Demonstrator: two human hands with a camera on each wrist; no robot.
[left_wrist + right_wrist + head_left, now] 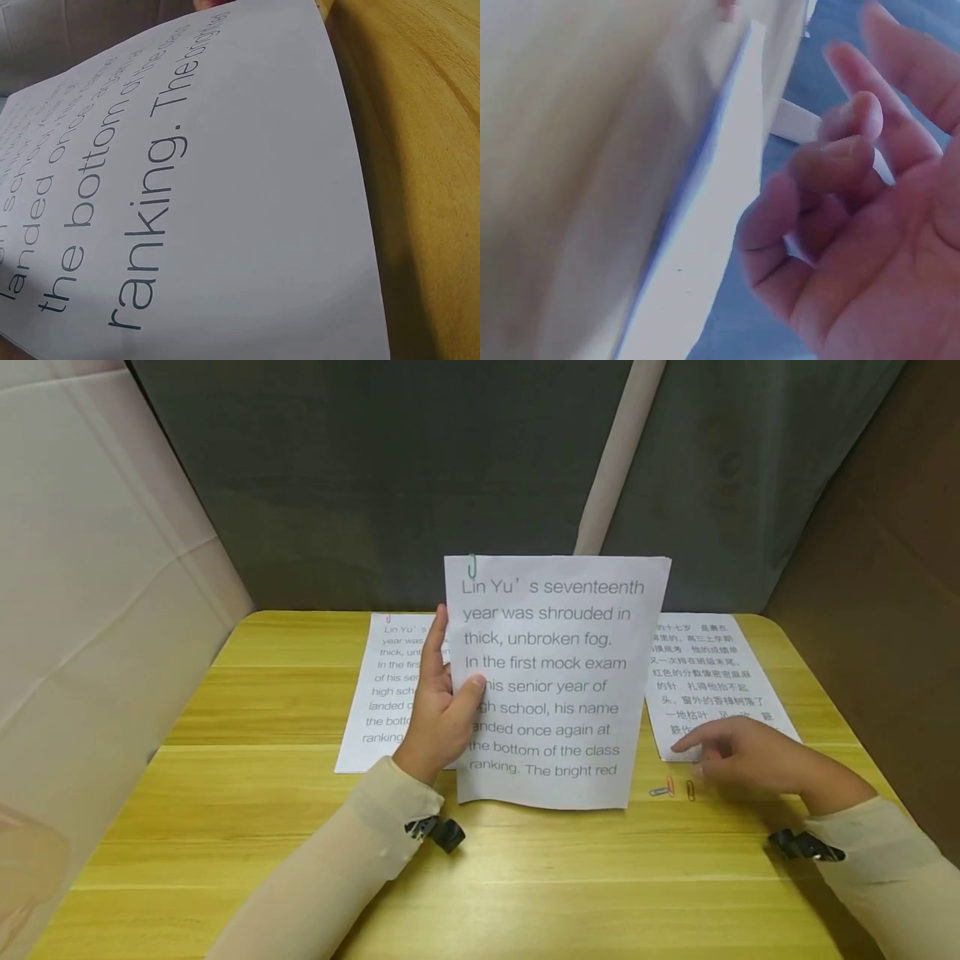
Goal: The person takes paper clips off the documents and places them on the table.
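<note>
From the head camera, the left hand [438, 714] holds a clipped sheaf of printed paper [551, 685] upright above the yellow wooden surface [247, 827], its thumb pressed across the front near the left edge and its fingers behind. A green paper clip [472, 565] sits at the top left corner of the sheaf. The right hand [742, 756] hovers low over the surface with loose fingers holding nothing, its forefinger pointing toward a few loose paper clips [672, 789] lying just beside the bottom of a page of Chinese text [712, 681]. Another English page [386, 693] lies flat behind the left hand.

The left wrist camera shows only the lower part of the held sheaf [225, 210], bowed slightly, with the surface [427, 187] to its right; the hand itself is out of sight here.

The right wrist camera shows the right hand [855, 225] with fingers gently curled and apart, nothing between them, next to a blurred white paper edge [705, 225].

I judge the paper light, thin and floppy: it will sag or crease if pinched hard, so a grip along one side edge, thumb in front, suits it. The small clips look smooth and likely slippery, best picked with fingertips.
</note>
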